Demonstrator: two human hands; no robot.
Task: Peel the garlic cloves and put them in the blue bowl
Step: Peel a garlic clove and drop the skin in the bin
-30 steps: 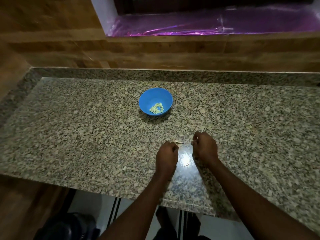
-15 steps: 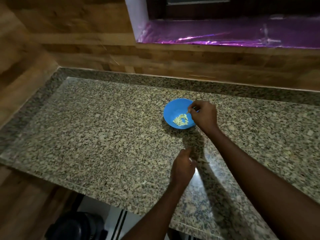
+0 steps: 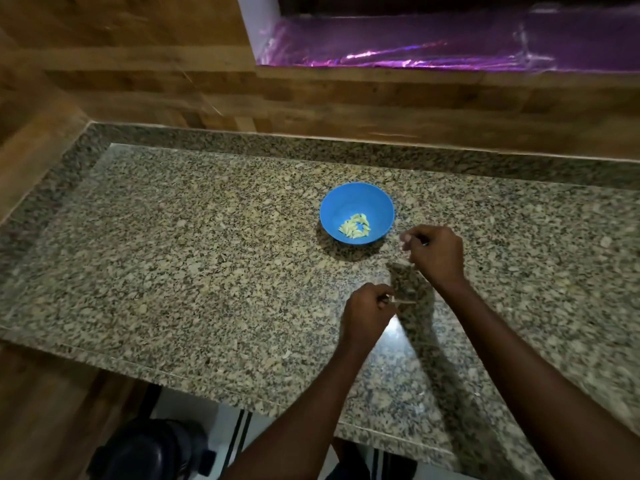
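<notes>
The blue bowl (image 3: 346,195) stands on the granite counter (image 3: 194,271) and holds several pale peeled garlic cloves (image 3: 355,226). My right hand (image 3: 438,256) hovers just right of the bowl and slightly nearer to me. Its fingers are curled in, and I make out nothing clearly between them. My left hand (image 3: 369,310) is closer to me, below the bowl. Its curled fingers pinch a thin pale garlic piece (image 3: 405,301) that sticks out to the right, low over the counter.
A wooden wall (image 3: 311,105) backs the counter, with a purple-lit foil ledge (image 3: 433,46) above it. The counter's front edge (image 3: 207,365) runs diagonally. A dark round object (image 3: 152,452) sits on the floor below. A bright glare spot lies beside my left wrist.
My right hand went from beside the left hand out over the bowl, then drew back to the bowl's right. The left hand stayed near the front, still pinching the thin piece.
</notes>
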